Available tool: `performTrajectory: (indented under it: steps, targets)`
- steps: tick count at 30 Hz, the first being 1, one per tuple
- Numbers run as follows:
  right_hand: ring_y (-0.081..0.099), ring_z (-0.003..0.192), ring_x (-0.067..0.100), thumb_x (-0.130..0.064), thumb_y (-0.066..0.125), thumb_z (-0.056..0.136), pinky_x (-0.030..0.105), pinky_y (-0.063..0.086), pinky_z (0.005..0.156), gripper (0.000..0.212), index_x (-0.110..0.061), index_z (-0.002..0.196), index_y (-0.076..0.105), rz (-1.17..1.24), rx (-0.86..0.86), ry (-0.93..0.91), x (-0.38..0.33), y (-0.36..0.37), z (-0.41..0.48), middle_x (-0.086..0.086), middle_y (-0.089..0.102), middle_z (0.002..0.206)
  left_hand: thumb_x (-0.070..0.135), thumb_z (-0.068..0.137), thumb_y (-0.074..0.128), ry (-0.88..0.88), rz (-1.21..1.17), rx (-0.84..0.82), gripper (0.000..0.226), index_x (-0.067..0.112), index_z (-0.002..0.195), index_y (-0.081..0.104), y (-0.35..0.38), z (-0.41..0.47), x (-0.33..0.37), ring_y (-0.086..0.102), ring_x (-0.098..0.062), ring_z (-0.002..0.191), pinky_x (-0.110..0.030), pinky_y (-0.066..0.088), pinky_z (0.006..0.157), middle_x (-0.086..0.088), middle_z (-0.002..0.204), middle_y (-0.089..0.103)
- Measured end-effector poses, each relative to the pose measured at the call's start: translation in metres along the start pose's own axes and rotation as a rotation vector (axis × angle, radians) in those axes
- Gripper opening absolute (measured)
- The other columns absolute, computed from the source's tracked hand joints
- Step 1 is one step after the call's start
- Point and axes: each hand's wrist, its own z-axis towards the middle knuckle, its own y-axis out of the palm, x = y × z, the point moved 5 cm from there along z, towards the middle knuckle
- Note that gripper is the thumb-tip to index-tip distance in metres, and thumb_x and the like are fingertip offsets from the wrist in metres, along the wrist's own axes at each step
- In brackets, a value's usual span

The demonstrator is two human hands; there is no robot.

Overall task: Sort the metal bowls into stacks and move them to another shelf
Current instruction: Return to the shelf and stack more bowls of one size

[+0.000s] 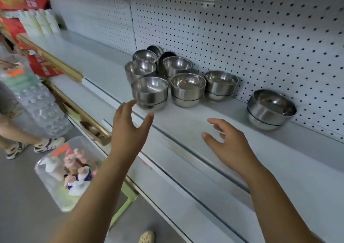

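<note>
L hand point(130, 125) spread, empty, fingertips just short of nearest bowl stack point(150, 94), which sits up and slightly R of it at shelf point(186, 123) front. L hand is nearer; R hand point(227, 140) also spread, empty, hovering over bare shelf. More stacks behind, w/ a lone stack point(270, 110) far R by pegboard point(242, 29). Bowls upright, nested, nothing inside.

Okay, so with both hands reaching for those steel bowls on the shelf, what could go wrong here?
1. The nearest bowl stack sits close to the shelf's front edge; a clumsy touch from the left hand might knock it off.
2. The clustered stacks touch, so lifting one could jostle the stack behind.
3. The lone stack on the right looks tilted against the pegboard and might slide.
</note>
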Motion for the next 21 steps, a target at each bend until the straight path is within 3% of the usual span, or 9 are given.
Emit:
performTrajectory:
  steps: [4,10,14,21]
  targets:
    - [0.048,0.125,0.003,-0.039,0.069,0.097,0.033,0.042,0.112,0.049,-0.036,0.143,0.053,0.007,0.086,0.034,-0.013,0.024,0.037,-0.019,0.052,0.131,0.061,0.087,0.068,-0.008,-0.068,-0.081,0.070,0.036,0.146,0.040,0.020,0.061,-0.025,0.030,-0.024,0.151,-0.052,0.036,0.118,-0.003,0.162,0.035]
    - [0.048,0.132,0.002,-0.042,0.067,0.098,0.027,0.040,0.113,0.057,-0.041,0.150,0.044,0.085,0.212,0.017,-0.034,0.046,0.088,-0.021,0.047,0.149,0.054,0.081,0.076,0.091,-0.264,-0.131,0.074,0.036,0.144,0.042,0.040,0.096,-0.044,0.045,-0.006,0.126,-0.026,0.039,0.102,0.003,0.147,0.045]
    - [0.042,0.140,0.005,-0.045,0.068,0.097,0.030,0.037,0.117,0.063,-0.041,0.153,0.039,0.150,0.324,0.037,-0.037,0.058,0.111,-0.027,0.039,0.145,0.049,0.081,0.078,0.142,-0.371,-0.147,0.077,0.031,0.145,0.039,0.050,0.106,-0.056,0.045,-0.015,0.135,-0.028,0.040,0.110,0.000,0.147,0.043]
    - [0.044,0.141,0.003,-0.044,0.068,0.097,0.025,0.036,0.116,0.063,-0.041,0.153,0.039,0.158,0.448,-0.002,-0.023,0.079,0.133,-0.015,0.043,0.155,0.041,0.078,0.084,0.153,-0.445,-0.157,0.057,0.045,0.117,0.043,0.053,0.123,-0.067,0.049,-0.009,0.127,-0.009,0.034,0.097,0.011,0.136,0.050]
